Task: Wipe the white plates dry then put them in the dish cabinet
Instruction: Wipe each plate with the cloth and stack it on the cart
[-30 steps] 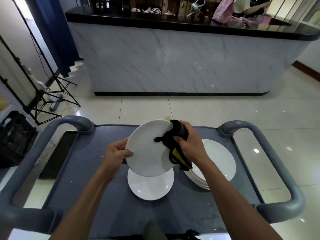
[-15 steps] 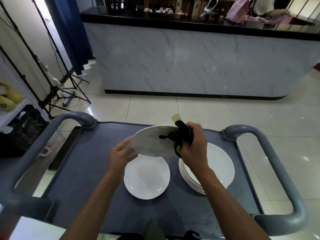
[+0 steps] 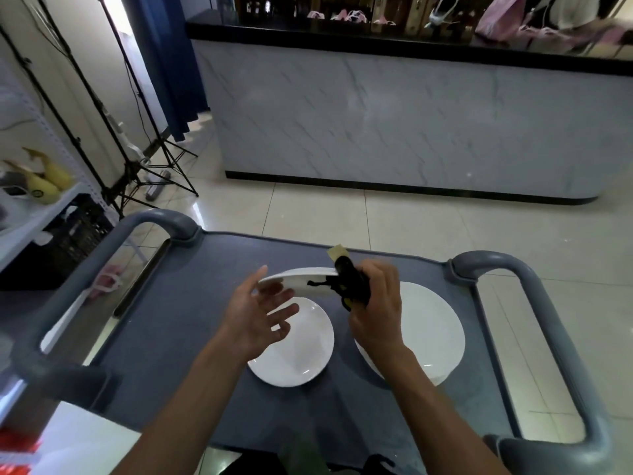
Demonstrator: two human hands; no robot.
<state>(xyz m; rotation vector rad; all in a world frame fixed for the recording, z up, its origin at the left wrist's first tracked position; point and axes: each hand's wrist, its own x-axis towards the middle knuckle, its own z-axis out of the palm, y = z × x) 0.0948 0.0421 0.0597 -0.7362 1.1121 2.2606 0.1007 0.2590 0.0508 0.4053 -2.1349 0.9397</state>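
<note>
Nearest, two bare forearms reach over a grey cart top [image 3: 178,320] framed by rounded grey handles [image 3: 561,323].
Left hand [image 3: 255,315]: palm up, fingers spread and relaxed, gripping nothing, just under the near-left rim of the held plate [image 3: 294,281]; whether a fingertip touches that rim cannot be told through the blur.
Right hand [image 3: 376,310]: fingers curled around a black cloth [image 3: 352,286] bunched against the held plate's right edge. That plate is raised above the cart, tilted almost edge-on.
Single white plate [image 3: 301,354]: flat on the cart, partly covered by the left hand.
Stack of white plates [image 3: 431,330]: flat, just right of the single plate, its near-left part hidden by the right wrist; the count cannot be read.
Beige tag [image 3: 337,252]: pokes out behind the cloth.
Further off: tiled floor, black tripod legs [image 3: 154,173] at left, a shelf with yellow objects [image 3: 41,183], a blue curtain [image 3: 168,63].
Farthest: marble-fronted counter [image 3: 394,121] with a black top; items on it are blurred and cut off by the frame's upper edge.
</note>
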